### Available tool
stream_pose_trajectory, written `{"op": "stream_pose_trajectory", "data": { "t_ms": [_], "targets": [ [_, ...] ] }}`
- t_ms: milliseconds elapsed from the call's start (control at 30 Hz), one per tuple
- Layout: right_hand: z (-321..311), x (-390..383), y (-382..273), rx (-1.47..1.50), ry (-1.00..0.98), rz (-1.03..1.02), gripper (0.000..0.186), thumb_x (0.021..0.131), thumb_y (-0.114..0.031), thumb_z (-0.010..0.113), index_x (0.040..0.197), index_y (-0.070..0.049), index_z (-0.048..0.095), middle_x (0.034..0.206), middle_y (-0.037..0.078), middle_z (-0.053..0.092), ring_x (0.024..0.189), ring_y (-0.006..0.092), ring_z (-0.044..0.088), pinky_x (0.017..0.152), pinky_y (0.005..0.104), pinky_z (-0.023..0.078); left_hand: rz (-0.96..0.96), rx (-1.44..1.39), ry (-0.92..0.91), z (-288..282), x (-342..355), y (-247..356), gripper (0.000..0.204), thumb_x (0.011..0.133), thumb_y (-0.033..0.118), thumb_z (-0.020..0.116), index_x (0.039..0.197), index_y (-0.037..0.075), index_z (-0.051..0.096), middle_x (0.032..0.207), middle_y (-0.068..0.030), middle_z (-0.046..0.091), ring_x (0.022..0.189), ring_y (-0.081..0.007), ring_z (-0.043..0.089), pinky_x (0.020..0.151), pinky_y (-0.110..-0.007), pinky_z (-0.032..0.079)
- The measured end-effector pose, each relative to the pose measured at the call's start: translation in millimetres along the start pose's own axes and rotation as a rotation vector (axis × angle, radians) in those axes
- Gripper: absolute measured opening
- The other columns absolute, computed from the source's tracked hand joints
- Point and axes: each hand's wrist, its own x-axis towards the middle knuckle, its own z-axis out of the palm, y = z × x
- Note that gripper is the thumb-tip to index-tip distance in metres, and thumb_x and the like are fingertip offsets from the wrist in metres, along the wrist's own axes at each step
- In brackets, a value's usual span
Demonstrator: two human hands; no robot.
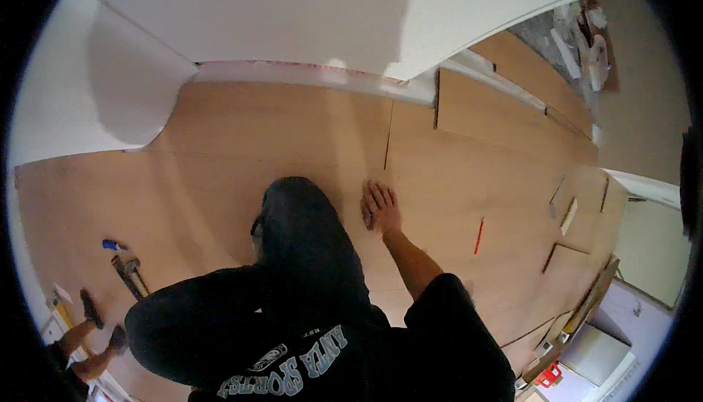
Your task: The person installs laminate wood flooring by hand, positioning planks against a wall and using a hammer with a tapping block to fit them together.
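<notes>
The right hand (pixel 381 208) lies flat with fingers spread on the wooden floor (pixel 293 131), beside a plank seam (pixel 388 138); the left hand seems hidden behind the raised knee (pixel 307 233).

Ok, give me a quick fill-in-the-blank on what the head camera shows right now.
1. The right hand lies flat, palm down, on the ____ floor boards.
2. The pencil lying on the floor to the right of that hand is ____ in colour.
3. The wall beyond the boards is ____.
4. The person's bent knee is clad in ____ trousers.

Missing words: wooden; red; white; dark
</notes>
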Motion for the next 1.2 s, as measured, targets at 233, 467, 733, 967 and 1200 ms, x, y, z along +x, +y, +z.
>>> {"op": "stream_pose_trajectory", "data": {
  "t_ms": [233, 467, 733, 967, 1200],
  "targets": [
    [-8, 17, -2, -0.042, -0.228, -0.018, 0.072, 0.096, -0.030, 0.057, 0.162, -0.019, 0.029, 0.172, 0.005, 0.018, 0.157, 0.0289, 0.018, 0.129, 0.0491, 0.011, -0.117, -0.207, 0.189, -138, -9, -20, 0.038, 0.104, 0.024, 0.059, 0.135, 0.002, 0.063, 0.120, -0.0119, 0.063, 0.109, -0.0264, 0.059, 0.099, -0.037, 0.045],
    [45, 9, 43, 0.121, -0.120, 0.062, 0.069, 0.095, -0.024, 0.057, 0.160, -0.016, 0.035, 0.166, 0.009, 0.035, 0.154, 0.0328, 0.029, 0.127, 0.0514, 0.015, 0.746, -0.636, 1.199, -411, -164, 217, 0.021, 0.100, 0.011, 0.063, 0.119, 0.004, 0.069, 0.112, -0.0079, 0.070, 0.107, -0.0182, 0.064, 0.100, -0.034, 0.047],
    [24, 18, 21, -0.030, 0.174, -0.082, 0.056, 0.103, -0.030, 0.047, 0.157, -0.015, 0.042, 0.162, 0.012, 0.041, 0.151, 0.0340, 0.034, 0.126, 0.0529, 0.019, 1.531, -1.069, 0.726, -411, -254, 377, 0.036, 0.102, 0.017, 0.055, 0.136, 0.025, 0.063, 0.088, 0.0020, 0.067, 0.056, -0.0099, 0.059, 0.053, -0.026, 0.049],
    [12, 23, -4, -0.005, 0.163, -0.072, 0.050, 0.107, -0.030, 0.042, 0.154, -0.013, 0.046, 0.161, 0.013, 0.043, 0.149, 0.0363, 0.037, 0.125, 0.0536, 0.021, 1.714, -0.832, 0.372, -407, -220, 322, 0.036, 0.096, 0.025, 0.069, 0.127, 0.037, 0.054, 0.083, -0.0007, 0.065, 0.068, -0.0175, 0.063, 0.065, -0.036, 0.053],
    [20, 29, 24, -0.125, 0.312, -0.176, 0.045, 0.100, -0.019, 0.061, 0.143, -0.007, 0.053, 0.152, 0.017, 0.050, 0.141, 0.0387, 0.046, 0.115, 0.0583, 0.037, 1.613, -1.043, 0.538, -399, -196, 323, 0.050, 0.097, 0.023, 0.065, 0.139, 0.050, 0.058, 0.078, 0.0039, 0.060, 0.061, -0.0122, 0.057, 0.058, -0.031, 0.048]
  ]
}}
